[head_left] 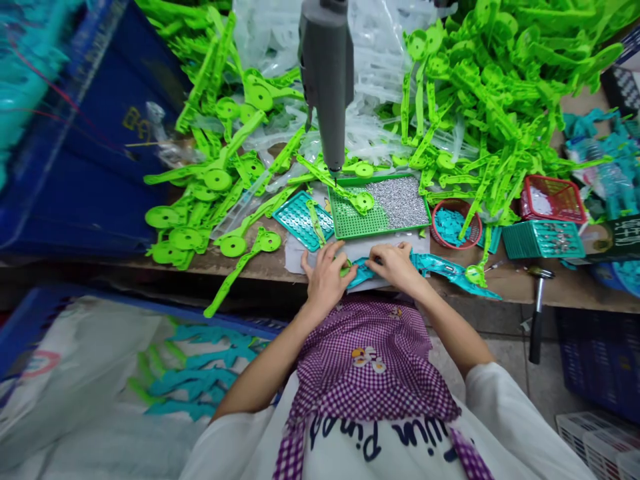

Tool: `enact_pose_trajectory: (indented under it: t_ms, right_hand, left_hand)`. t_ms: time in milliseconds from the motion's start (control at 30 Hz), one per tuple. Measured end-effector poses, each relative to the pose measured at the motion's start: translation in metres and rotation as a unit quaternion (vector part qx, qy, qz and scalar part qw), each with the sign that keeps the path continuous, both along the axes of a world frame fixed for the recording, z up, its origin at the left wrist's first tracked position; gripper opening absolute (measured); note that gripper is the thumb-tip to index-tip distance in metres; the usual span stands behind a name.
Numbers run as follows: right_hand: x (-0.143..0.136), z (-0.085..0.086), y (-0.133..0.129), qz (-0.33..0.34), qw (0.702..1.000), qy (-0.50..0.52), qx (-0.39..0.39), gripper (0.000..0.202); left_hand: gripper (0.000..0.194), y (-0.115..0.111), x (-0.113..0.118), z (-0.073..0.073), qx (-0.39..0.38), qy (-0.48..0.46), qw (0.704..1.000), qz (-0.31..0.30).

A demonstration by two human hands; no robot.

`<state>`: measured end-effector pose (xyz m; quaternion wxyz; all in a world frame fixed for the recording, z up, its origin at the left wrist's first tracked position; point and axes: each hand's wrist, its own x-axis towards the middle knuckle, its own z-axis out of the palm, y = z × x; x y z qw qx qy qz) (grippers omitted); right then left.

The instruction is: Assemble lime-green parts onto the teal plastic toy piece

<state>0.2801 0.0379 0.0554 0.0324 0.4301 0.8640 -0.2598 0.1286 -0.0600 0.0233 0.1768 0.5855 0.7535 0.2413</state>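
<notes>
My left hand (327, 275) is closed on the left end of a long teal plastic part (363, 268), with a bit of lime green plastic showing at its fingertips. Pinched fingers of my right hand (394, 267) press on the same part, farther right. The work lies on a pale sheet at the table's front edge. More teal plastic (450, 272) stretches out to the right, past my right wrist. Just beyond my hands is a green tray (357, 220) of small silver screws, with a lime green plastic arm (357, 200) across it. My fingers partly hide the work.
A grey electric screwdriver (327, 80) hangs point-down above the tray. Lime green parts (500, 80) pile up behind. Right of the tray stand a round red basket (456, 243), teal trays (543, 239) and a hammer (539, 307). A blue crate (90, 147) stands left.
</notes>
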Motion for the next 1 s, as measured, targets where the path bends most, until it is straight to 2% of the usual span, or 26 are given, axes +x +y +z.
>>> enact_pose_trajectory:
  t_ms: [167,367,533,733,867,1000]
  right_hand:
    - [0.004,-0.004,-0.002,-0.004,0.998,0.056,-0.019,0.019]
    - [0.006,-0.001,-0.004,0.048,0.997,0.056,-0.003,0.017]
    - [0.002,0.001,-0.002,-0.01,0.999,0.013,-0.032,0.019]
    - [-0.005,0.006,-0.005,-0.014,0.999,-0.042,0.023,0.019]
    - [0.005,0.01,-0.014,-0.019,0.994,-0.051,0.096,0.02]
    - [0.02,0.005,-0.022,-0.054,0.987,-0.039,0.145,0.023]
  left_hand:
    - [0.02,0.0,-0.001,-0.002,0.004,0.005,1.0,0.0]
    - [0.019,0.0,0.0,0.0,0.001,0.001,1.0,0.002]
    - [0.017,0.001,0.0,0.001,-0.001,0.008,1.0,0.008]
    - [0.016,0.002,0.0,0.0,-0.004,0.011,1.0,0.003]
    - [0.017,0.004,0.004,0.004,-0.017,0.004,1.0,0.023]
    - [0.017,0.006,0.006,0.008,-0.027,-0.002,0.999,0.026]
